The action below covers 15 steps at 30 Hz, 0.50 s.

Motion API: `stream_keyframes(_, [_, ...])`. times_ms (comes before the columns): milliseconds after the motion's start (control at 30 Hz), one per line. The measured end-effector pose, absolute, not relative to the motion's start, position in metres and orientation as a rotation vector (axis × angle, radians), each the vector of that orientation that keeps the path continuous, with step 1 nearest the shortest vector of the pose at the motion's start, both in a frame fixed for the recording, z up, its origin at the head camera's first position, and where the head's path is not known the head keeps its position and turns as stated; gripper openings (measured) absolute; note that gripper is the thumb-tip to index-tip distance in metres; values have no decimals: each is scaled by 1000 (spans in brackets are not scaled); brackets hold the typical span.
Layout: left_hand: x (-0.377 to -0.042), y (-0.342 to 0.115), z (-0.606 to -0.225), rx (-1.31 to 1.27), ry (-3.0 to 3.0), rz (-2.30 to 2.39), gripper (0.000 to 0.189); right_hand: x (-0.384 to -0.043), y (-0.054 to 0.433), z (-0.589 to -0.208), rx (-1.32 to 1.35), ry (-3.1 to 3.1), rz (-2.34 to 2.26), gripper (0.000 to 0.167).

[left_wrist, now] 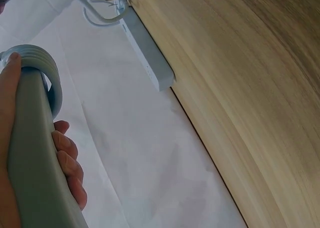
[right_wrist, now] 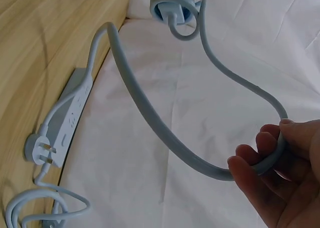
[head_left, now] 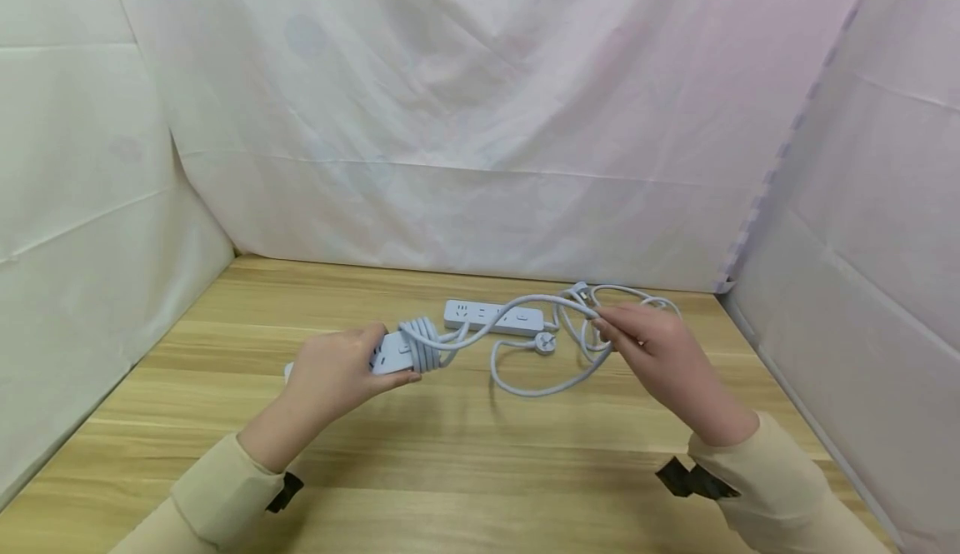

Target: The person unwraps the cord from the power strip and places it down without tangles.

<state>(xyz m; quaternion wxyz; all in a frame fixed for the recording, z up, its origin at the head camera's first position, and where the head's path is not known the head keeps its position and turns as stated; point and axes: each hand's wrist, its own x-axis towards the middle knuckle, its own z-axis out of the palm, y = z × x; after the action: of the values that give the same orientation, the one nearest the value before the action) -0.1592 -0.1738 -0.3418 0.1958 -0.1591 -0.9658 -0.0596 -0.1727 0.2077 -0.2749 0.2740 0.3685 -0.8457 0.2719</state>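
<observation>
My left hand grips a white power strip above the table, thumb along one side and fingers round the other. Several turns of its cord are wound about the strip's right end. From there a loose length of cord arches across to my right hand, which pinches it between thumb and fingers. Beyond that pinch the cord curves back down to a plug with metal prongs, lying close beside a second power strip. In the left wrist view, the held strip's smooth back faces the camera.
The second strip lies toward the rear of the wooden table, its loosely looped cord and another plug to its right. White cloth hangs behind and along both sides.
</observation>
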Motion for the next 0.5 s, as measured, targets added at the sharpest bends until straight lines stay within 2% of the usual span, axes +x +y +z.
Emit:
stream_keyframes(300, [-155, -174, -344, -553, -2561, -129, 61, -186, 212, -272, 852, -2373, 820, 15])
stream_keyframes(500, [-151, -170, -341, -595, -2517, -168, 61, -203, 214, -285, 727, -2467, 873, 15])
